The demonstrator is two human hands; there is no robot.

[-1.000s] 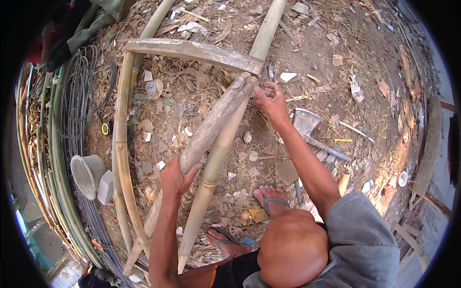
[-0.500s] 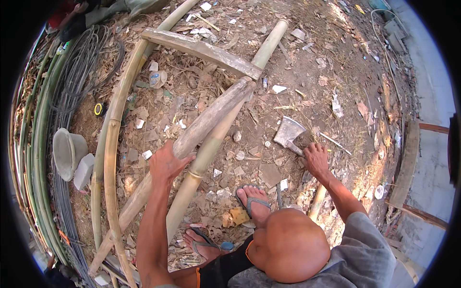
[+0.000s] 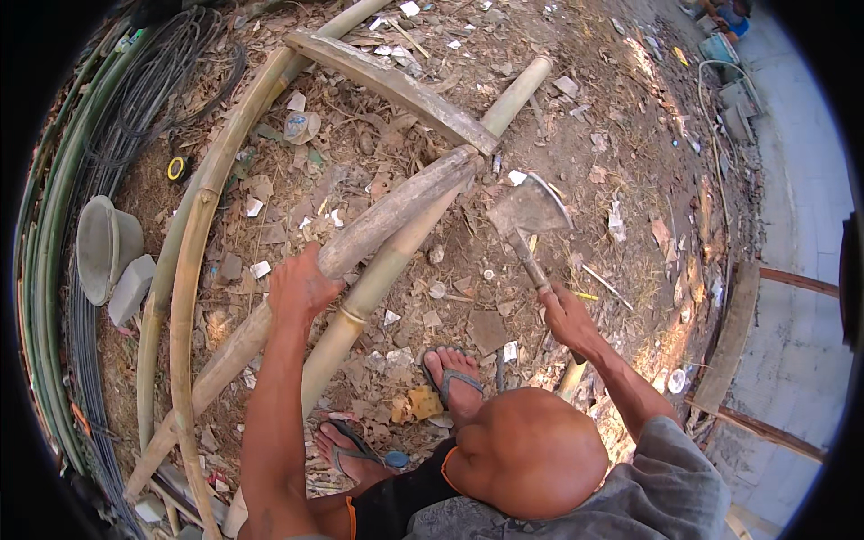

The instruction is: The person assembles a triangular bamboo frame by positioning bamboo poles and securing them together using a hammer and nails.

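My left hand (image 3: pixel 301 286) is wrapped round a weathered round wooden pole (image 3: pixel 396 213), which slants from the lower left up to the middle. The pole's far end rests by a short wooden plank (image 3: pixel 396 87) lying across bamboo. Just right of it and partly under it runs a thick bamboo pole (image 3: pixel 367 295). My right hand (image 3: pixel 569 317) is closed round the handle of a hatchet (image 3: pixel 531 207). Its broad grey blade is lifted off the ground, pointing away from me and right of the pole's end.
Curved bamboo poles (image 3: pixel 205 211) lie to the left. Beyond them are a grey bucket (image 3: pixel 101 252), a pale block (image 3: pixel 132 290), a yellow tape measure (image 3: pixel 177 168), coiled wire (image 3: pixel 166 81) and green bamboo (image 3: pixel 56 270). My sandalled feet (image 3: pixel 457 378) stand on littered dirt. A concrete strip (image 3: pixel 801 225) borders the right.
My right hand has taken up the hatchet, raising it from the ground and turning its blade. My left hand stays on the wooden pole. The view has shifted slightly.
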